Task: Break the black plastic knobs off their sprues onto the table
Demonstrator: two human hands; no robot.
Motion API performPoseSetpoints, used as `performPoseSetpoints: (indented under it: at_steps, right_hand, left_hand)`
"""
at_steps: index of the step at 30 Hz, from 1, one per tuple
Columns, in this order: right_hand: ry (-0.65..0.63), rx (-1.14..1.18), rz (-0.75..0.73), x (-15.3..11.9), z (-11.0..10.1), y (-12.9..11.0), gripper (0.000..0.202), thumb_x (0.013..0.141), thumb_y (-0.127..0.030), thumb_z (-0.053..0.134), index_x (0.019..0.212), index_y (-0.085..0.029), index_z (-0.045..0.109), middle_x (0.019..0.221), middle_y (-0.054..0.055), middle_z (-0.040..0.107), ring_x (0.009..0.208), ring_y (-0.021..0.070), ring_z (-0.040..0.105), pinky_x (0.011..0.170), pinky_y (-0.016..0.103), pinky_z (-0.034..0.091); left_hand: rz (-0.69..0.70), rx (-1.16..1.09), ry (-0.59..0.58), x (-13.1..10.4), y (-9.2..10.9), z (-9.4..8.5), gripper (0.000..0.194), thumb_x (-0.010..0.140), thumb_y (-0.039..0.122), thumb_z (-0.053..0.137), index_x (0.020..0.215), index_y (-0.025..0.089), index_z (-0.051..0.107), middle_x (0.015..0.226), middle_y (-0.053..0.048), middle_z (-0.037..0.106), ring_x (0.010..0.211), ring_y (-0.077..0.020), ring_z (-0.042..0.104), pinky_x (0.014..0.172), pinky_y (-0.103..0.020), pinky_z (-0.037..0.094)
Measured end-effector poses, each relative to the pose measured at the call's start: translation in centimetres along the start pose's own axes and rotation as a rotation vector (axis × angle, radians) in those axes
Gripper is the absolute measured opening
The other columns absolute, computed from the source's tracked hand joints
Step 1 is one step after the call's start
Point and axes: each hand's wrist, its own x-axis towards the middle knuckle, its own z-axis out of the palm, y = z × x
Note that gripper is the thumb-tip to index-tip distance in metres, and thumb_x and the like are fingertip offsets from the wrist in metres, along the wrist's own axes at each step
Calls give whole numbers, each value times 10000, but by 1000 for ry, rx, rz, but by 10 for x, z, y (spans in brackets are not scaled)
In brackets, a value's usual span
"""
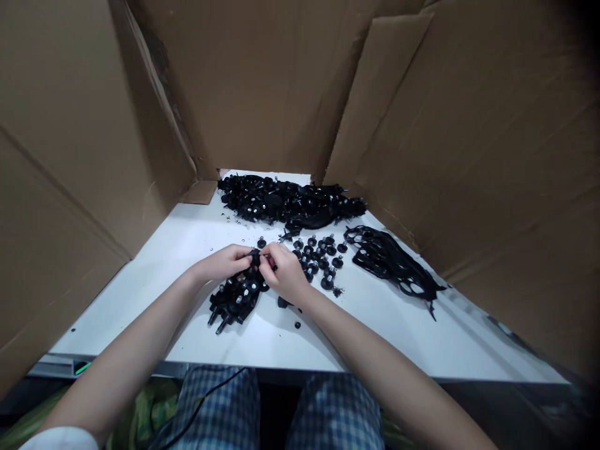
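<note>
From the head view, the bare left hand (229, 262) and bare right hand (287, 274) meet, both pinching a small black piece (255, 255) by a messy black pile with shiny silver posts (241, 295), at the smooth white table (267, 350). It looks like fiddly finger work, and the next move seems to need a steady pinch.

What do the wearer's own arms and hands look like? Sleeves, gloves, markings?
Left hand and right hand: both bare, no gloves. Left forearm and right forearm are uncovered, with no watch, band, cable or clear marking visible. A white sleeve edge shows on the left arm; the right sleeve is out of frame.
</note>
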Motion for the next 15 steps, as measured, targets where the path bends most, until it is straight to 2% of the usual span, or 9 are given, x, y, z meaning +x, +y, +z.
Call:
performPoseSetpoints:
  at_steps: [4,9,12,15]
  right_hand:
    - [-21,-5,13,0,0,-1,96,809,-164,424,748,-232,396,656,3,475,621,165,465,591,282,380]
    - [-37,18,13,1,-2,-1,117,791,-168,422,708,-233,370,638,-6,460,597,152,453,577,276,370]
    - [-39,116,86,1,-5,-4,91,780,-187,447,714,-229,401,649,-12,492,580,136,462,557,263,366]
    - [-42,310,203,3,-5,-5,59,782,-239,483,732,-224,456,642,-24,502,553,121,456,529,252,360]
  left_hand:
    - [21,18,-9,0,1,-2,210,800,304,455,738,153,587,665,11,532,637,-133,473,612,-232,416]
    - [23,33,12,-1,1,1,146,787,220,429,683,167,516,624,28,470,584,-112,421,539,-204,378]
    - [38,19,37,-2,2,2,120,765,212,440,666,173,496,613,34,451,571,-107,392,523,-199,361]
    - [49,-7,84,-2,4,3,124,756,245,443,663,178,490,623,28,458,594,-116,401,563,-211,382]
